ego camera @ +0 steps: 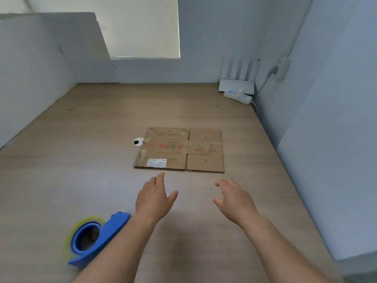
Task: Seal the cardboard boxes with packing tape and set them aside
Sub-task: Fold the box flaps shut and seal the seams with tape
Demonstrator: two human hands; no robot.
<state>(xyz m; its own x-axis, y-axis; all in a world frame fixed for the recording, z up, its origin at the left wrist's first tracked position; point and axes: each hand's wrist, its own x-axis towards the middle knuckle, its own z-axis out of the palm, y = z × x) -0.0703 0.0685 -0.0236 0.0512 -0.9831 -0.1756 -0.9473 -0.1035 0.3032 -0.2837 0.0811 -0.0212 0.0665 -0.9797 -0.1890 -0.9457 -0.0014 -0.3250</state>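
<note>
Progress: nil, by the look of it. Cardboard box (179,150) lies flattened mid worktop (81,160); old tape scraps on it, no fresh tape seen. Tape dispenser (95,237) near-left by L forearm, not in hand. Prob. left to do: fold up, close flaps, tape, set aside. L hand (155,198) & R hand (234,199) reach fwd, palms down, just short of box, not touching. Fingers loosely spread, holding nothing

A pale wood-grain surface (81,160) carries a flattened brown cardboard box (179,150) at its middle. A white-rimmed round hole (138,142) sits just beside the box's left edge. A blue plastic tape dispenser (95,237) lies near the front left. A white router (236,85) and a white power strip (238,96) sit in the far right corner.
</note>
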